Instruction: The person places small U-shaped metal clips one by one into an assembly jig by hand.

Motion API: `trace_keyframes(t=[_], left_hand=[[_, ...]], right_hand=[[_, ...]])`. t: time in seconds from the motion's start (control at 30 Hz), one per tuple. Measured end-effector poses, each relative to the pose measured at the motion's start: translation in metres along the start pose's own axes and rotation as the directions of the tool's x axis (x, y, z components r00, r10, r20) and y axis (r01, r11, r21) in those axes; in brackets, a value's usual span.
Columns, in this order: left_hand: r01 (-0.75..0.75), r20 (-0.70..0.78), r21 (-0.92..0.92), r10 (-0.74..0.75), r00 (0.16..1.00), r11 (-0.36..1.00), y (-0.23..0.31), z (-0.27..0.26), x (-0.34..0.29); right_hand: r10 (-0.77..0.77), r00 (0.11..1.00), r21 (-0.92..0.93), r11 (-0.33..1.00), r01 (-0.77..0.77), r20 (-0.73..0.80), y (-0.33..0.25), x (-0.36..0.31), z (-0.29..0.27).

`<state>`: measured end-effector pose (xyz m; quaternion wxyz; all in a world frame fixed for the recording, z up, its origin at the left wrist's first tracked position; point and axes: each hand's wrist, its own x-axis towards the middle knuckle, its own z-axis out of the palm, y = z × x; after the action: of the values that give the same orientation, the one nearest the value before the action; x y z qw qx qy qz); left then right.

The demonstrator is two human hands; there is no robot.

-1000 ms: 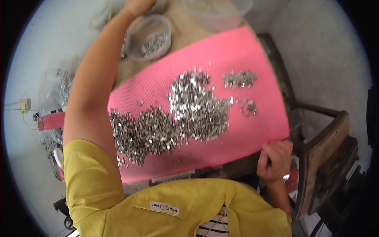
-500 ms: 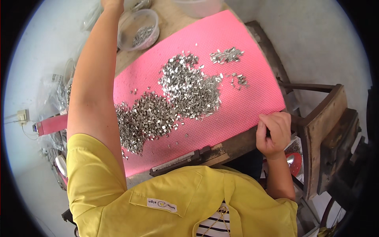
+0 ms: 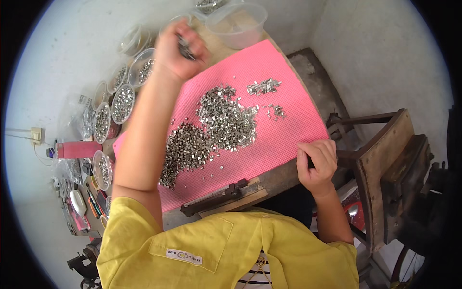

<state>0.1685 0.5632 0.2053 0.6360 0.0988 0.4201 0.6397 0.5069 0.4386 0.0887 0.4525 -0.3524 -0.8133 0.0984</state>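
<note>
My left hand point(image 3: 180, 50) is raised over the far left edge of the pink mat point(image 3: 269, 149), slightly blurred. Its fingers curl around a handful of small metal pieces point(image 3: 186, 47), which show dark and silvery in the palm. Below it on the mat spreads a large heap of small metal pieces point(image 3: 224, 118), with a darker part point(image 3: 185, 147) toward the near left. Two smaller groups lie to the right: flat silvery pieces point(image 3: 263, 86) and a few scattered bits point(image 3: 276, 112). At the mat's near right edge my right hand point(image 3: 318, 166) rests with fingers curled; its inside is hidden.
Clear tubs of metal pieces point(image 3: 123, 103) line the left side. A larger clear bowl point(image 3: 237, 26) stands at the far edge. A dark metal bar point(image 3: 214, 198) lies along the table's near edge. A wooden frame point(image 3: 380, 168) stands at the right.
My left hand has come back from the far upper edge and now shows a handful of metal pieces. The view has shifted, revealing more tubs. My right hand keeps its place by the mat.
</note>
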Motion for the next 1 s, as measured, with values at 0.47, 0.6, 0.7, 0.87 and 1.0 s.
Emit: trace_keyframes(t=[0.47,0.6,0.7,0.87,1.0], left_hand=[[-0.238,-0.049,0.062,0.241,0.969,0.969,-0.206,0.033,-0.065],[-0.529,0.073,0.282,0.532,0.844,0.801,-0.221,0.026,-0.05],[-0.492,0.1,0.374,0.493,0.864,0.786,-0.211,0.018,-0.049],[-0.361,0.228,0.643,0.281,0.932,0.676,-0.18,0.019,-0.062],[-0.375,0.323,0.759,0.192,0.927,0.533,-0.165,0.021,-0.073]], right_hand=[[0.502,0.848,0.682,0.562,-0.468,0.169,0.002,0.052,0.061],[0.516,0.853,0.691,0.587,-0.423,0.084,0.003,0.055,0.081],[0.536,0.842,0.658,0.609,-0.442,0.069,-0.008,0.069,0.077],[0.559,0.827,0.677,0.587,-0.445,0.059,-0.002,0.064,0.084],[0.555,0.831,0.716,0.568,-0.405,0.029,-0.004,0.064,0.08]])
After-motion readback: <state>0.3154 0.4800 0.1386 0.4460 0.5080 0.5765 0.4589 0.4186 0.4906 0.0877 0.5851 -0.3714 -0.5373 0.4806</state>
